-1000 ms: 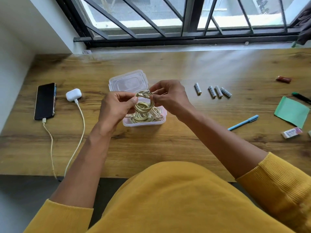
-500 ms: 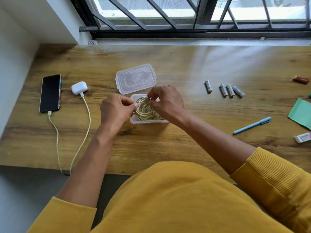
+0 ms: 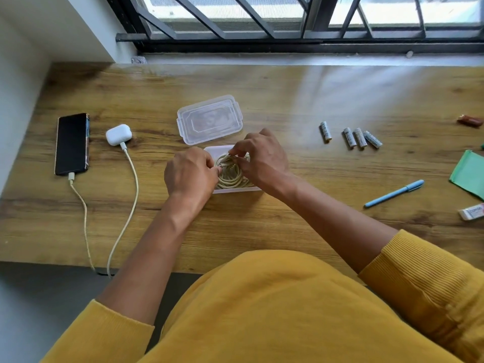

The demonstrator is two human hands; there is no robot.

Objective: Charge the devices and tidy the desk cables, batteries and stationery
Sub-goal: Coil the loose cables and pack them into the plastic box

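Fingers [image 3: 237,153] of both hands curled, pinching coiled cable [image 3: 230,174], over clear box [image 3: 235,190]

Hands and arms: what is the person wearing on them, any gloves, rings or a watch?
Both hands, left and right, are bare: no gloves, rings or watch show. The forearms are bare too. Mustard-yellow sleeves are pushed up, the left sleeve plain knit, the right sleeve finely ribbed at the cuff.
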